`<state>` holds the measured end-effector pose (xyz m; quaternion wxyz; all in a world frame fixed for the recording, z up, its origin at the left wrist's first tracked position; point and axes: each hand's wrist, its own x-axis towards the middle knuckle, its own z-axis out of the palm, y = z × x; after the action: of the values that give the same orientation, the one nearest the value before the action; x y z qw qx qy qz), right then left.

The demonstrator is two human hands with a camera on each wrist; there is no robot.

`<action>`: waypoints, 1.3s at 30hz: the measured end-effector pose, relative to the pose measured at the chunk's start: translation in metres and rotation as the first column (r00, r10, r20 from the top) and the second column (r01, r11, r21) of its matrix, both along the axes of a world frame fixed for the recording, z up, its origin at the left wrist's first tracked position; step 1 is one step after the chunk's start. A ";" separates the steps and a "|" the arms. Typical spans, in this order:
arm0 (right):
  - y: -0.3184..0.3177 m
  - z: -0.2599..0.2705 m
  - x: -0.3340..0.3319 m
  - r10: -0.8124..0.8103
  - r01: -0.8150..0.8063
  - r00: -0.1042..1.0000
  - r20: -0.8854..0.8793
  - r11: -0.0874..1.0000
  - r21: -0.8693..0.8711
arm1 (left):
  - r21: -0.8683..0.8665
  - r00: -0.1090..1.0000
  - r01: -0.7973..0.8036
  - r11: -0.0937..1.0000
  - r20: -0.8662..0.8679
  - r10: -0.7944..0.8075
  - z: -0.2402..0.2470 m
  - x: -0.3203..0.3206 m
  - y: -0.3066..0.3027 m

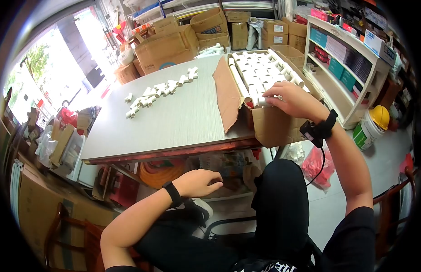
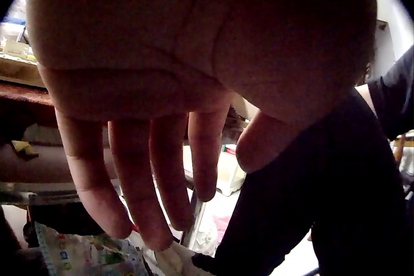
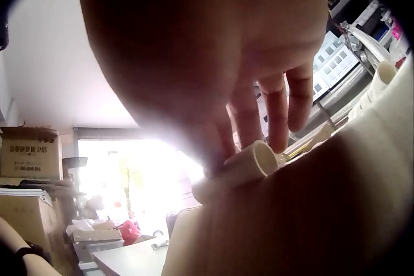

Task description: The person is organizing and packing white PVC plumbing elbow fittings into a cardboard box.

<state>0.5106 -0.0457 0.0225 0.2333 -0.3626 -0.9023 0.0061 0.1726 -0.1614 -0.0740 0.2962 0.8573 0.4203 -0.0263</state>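
Over the near end of an open cardboard box point(image 1: 278, 127), my right hand point(image 1: 294, 99) pinches a white plastic pipe fitting point(image 3: 236, 172) between thumb and fingers. Rows of similar white fittings point(image 1: 260, 68) fill the box. Part of the held fitting is hidden behind the thumb. My left hand point(image 1: 199, 182) hangs in front of the table edge, holding nothing; its fingers point(image 2: 132, 179) droop loosely in the left wrist view. Toward the table's far left lies a loose group of white tee-shaped fittings point(image 1: 160, 89).
The box stands on the right of a pale table point(image 1: 174, 122), its brown flap point(image 1: 226, 95) folded out leftward. Shelves point(image 1: 337, 68) and a bucket with a yellow helmet point(image 1: 379, 118) are at the right. Cardboard cartons point(image 1: 167, 50) stand behind the table. My knee point(image 1: 285, 181) is below the box.
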 end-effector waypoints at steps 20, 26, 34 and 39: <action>-0.016 0.021 -0.017 -0.113 0.045 0.957 -0.267 0.968 -0.248 | 0.042 0.996 -0.069 0.997 -0.057 0.071 -0.005 -0.011 0.005; -0.011 0.001 -0.028 -0.196 0.192 0.981 0.006 0.955 -0.227 | 0.102 0.989 -0.094 0.990 -0.106 0.105 -0.002 -0.007 0.011; 0.025 0.012 -0.020 -0.151 -0.014 0.869 -0.472 0.944 -0.328 | 0.092 0.985 -0.088 0.992 -0.139 0.100 -0.004 -0.002 0.011; 0.070 0.049 -0.013 -0.352 0.138 0.838 -0.417 0.876 -0.462 | 0.022 0.986 -0.051 0.998 -0.160 0.053 -0.023 -0.004 0.019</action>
<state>0.4973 0.0241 0.0713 0.3700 -0.5051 -0.7359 0.2577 0.1684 -0.1423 -0.0974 0.2543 0.8438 0.4652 -0.0836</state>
